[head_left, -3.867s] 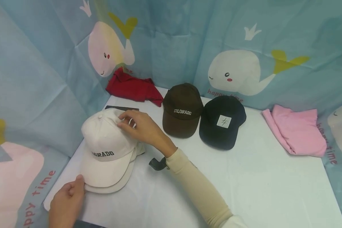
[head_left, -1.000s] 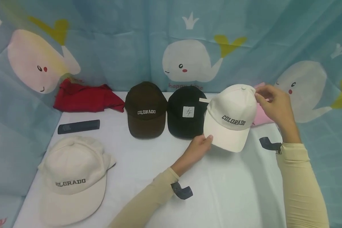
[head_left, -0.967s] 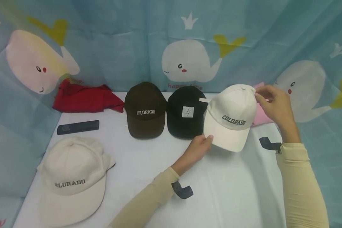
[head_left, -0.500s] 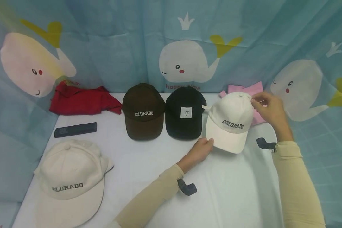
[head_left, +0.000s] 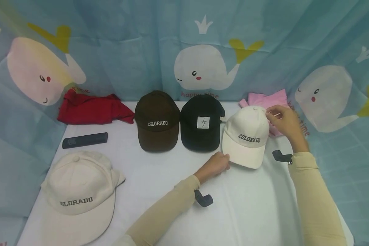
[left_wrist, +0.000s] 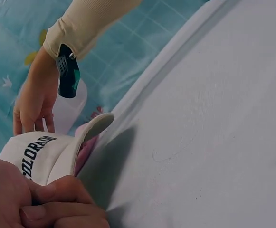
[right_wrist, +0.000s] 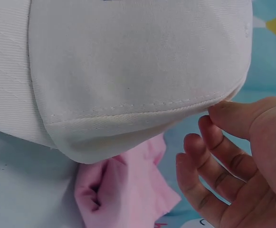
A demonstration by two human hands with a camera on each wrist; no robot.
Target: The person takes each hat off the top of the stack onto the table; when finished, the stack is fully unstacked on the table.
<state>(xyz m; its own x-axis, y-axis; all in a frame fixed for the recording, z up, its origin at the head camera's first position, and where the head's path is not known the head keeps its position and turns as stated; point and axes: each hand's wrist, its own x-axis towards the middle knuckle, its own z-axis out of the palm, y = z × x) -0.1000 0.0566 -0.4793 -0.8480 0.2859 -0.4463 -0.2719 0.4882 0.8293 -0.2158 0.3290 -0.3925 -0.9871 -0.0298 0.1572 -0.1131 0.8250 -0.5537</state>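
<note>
Both hands hold a white baseball cap (head_left: 246, 131) lettered COLORADO, just right of a black cap (head_left: 200, 128) with a white patch. My left hand (head_left: 213, 166) pinches the left corner of its brim; in the left wrist view the curled left fingers (left_wrist: 66, 209) partly cover the cap. My right hand (head_left: 286, 124) pinches the rear edge of the crown between thumb and forefinger. Up close, the right thumb (right_wrist: 233, 116) presses against the cap's lower edge. A brown COLORADO cap (head_left: 157, 124) stands left of the black one.
Another cream COLORADO cap (head_left: 80, 186) lies at the table's left front. Behind it are a dark flat bar (head_left: 84, 140) and a folded red cloth (head_left: 92, 109). Pink cloth (head_left: 268, 98) lies behind the held cap. A blue whale-print curtain (head_left: 126, 51) borders the white table (head_left: 255, 212).
The white cap has been lifted off the cream one and carried right to beside the black cap. Over the last second, both hands have lowered it slightly, uncovering more pink cloth.
</note>
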